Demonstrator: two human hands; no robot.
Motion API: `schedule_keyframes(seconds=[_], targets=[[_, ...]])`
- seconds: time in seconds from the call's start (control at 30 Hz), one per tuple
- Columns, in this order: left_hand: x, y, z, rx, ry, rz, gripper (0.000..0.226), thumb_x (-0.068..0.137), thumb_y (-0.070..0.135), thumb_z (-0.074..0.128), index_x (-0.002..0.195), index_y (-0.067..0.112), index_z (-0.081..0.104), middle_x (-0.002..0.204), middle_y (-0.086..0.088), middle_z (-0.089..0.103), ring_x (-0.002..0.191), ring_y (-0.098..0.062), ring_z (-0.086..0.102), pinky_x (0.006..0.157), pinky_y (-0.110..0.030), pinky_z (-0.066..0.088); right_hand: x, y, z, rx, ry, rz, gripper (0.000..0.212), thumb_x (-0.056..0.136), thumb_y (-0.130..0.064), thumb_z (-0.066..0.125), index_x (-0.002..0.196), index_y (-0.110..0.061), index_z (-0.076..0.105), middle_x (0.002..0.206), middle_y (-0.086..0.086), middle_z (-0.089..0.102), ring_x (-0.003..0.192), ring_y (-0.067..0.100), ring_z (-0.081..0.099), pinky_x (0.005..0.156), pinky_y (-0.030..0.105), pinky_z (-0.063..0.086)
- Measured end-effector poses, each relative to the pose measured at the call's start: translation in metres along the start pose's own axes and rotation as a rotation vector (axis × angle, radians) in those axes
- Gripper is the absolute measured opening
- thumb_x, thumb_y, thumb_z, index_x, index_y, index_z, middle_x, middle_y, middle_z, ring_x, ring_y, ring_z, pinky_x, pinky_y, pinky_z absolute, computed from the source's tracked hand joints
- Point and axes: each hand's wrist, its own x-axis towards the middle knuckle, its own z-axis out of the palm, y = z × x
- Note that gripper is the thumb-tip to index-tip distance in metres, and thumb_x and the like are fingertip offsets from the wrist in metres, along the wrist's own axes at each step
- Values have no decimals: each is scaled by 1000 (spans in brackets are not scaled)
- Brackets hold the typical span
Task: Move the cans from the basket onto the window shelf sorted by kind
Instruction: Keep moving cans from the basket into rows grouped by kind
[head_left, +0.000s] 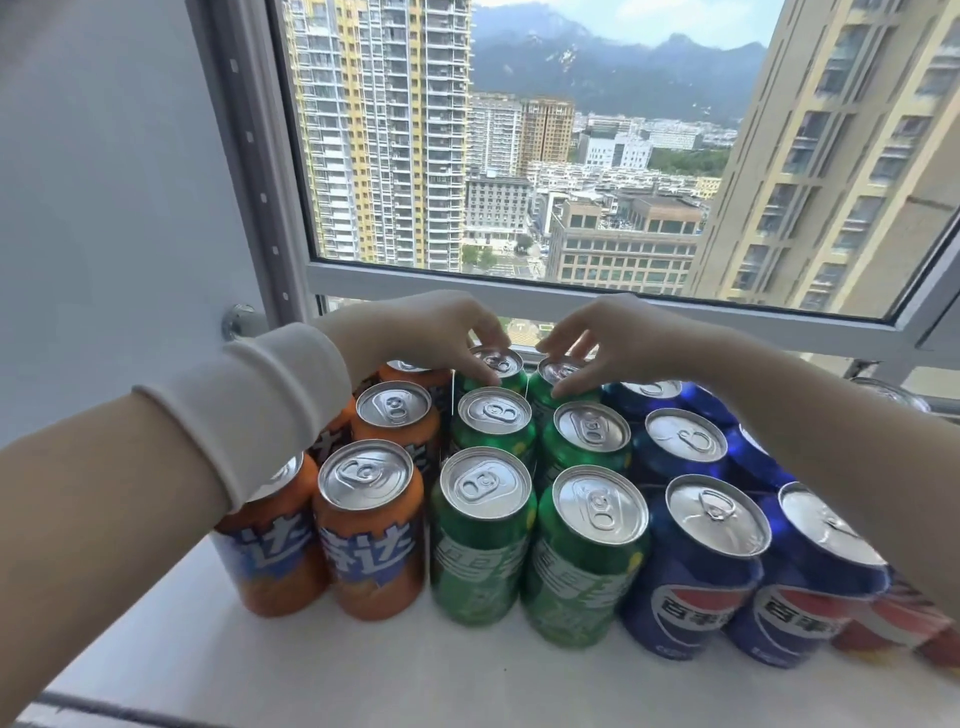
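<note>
Cans stand upright on the white window shelf (363, 675) in blocks by colour: orange cans (371, 530) at left, green cans (483, 535) in the middle, blue cans (696, 571) at right. A red can (883, 623) shows at the far right under my right forearm. My left hand (441, 332) grips the rim of the back-left green can (498, 364). My right hand (608, 338) pinches the top of the back-right green can (558, 374). Both cans stand against the window frame. The basket is out of view.
The window frame (571, 291) and glass rise directly behind the back row. A grey wall panel with a round metal knob (239, 319) is at left. Bare shelf surface runs along the front of the cans.
</note>
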Motion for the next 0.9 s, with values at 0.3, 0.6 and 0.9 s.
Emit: schedule_keyframes(seconds=[0.3,0.6,0.9], targets=[[5,-2,-3,-46,-39,18,47,79,30,70,124,22,57,129,4,56,110,-15,55,90,-26,40,6,3,0,48,15,39,55,67,-25,81,117,-16,62,109,-4,68,93,11,62,75,16,41],[-12,-19,-28,-5,-128,-54,60,83,35,63,137,22,41,142,7,43,129,-12,43,106,-28,29,13,-20,-12,-26,-47,-22,59,79,-33,69,131,-13,49,134,1,53,121,15,50,93,17,30],[-42,-81,-25,-24,-38,-301,53,81,38,65,129,16,54,133,0,54,118,-19,51,96,-27,39,59,-82,15,-61,-26,-156,59,78,-35,70,130,-13,52,133,0,54,120,15,51,99,24,35]])
